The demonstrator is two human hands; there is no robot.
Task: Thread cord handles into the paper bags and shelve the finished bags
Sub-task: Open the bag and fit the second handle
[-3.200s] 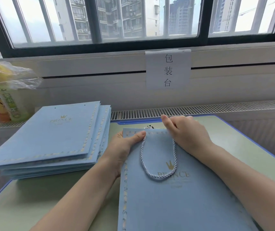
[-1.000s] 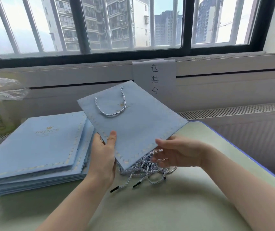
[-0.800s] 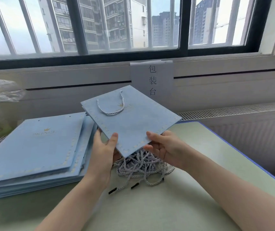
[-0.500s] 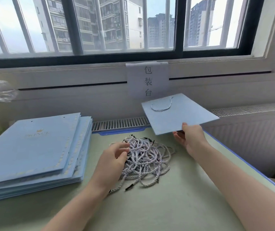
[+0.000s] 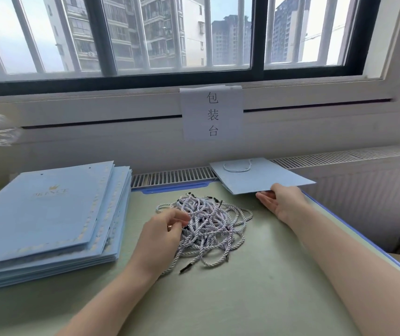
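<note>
Landmark: the cord pile point(image 5: 206, 229), mid-table.
Right hand point(image 5: 284, 202): beyond and right of the pile, we pinch 1 finished bag point(image 5: 259, 175) by its near edge, probably setting it aside.
Left hand point(image 5: 162, 231): fingers curled onto the pile, seemingly picking 1 cord.
Bag stack point(image 5: 48, 214): left of the pile, 1 stack, unthreaded, count unclear.
</note>
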